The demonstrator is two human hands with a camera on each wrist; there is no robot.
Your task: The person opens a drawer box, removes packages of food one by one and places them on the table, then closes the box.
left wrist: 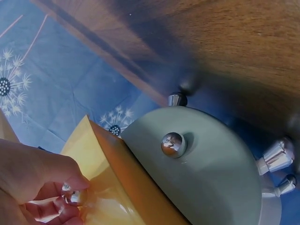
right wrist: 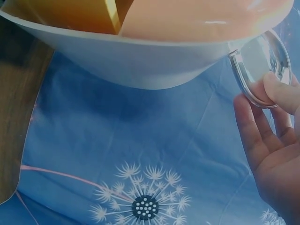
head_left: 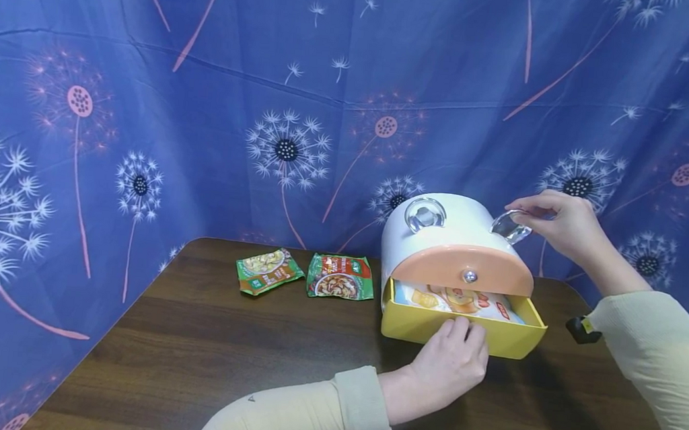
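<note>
A rounded white drawer box stands on the table's right side, its yellow drawer pulled out. Inside that drawer lies a pale food packet with a red label. My left hand is at the drawer's front, and the left wrist view shows thumb and fingers pinching its small silver knob. On the box's upper right, my right hand pinches a round, clear ear-shaped piece between thumb and fingers. A matching round piece sits at upper left.
Two green food packets, one with an orange-brown label and one red-topped, lie left of the box. Above the yellow drawer is an orange front; below it, a grey-green front. Blue dandelion cloth hangs behind the wooden table.
</note>
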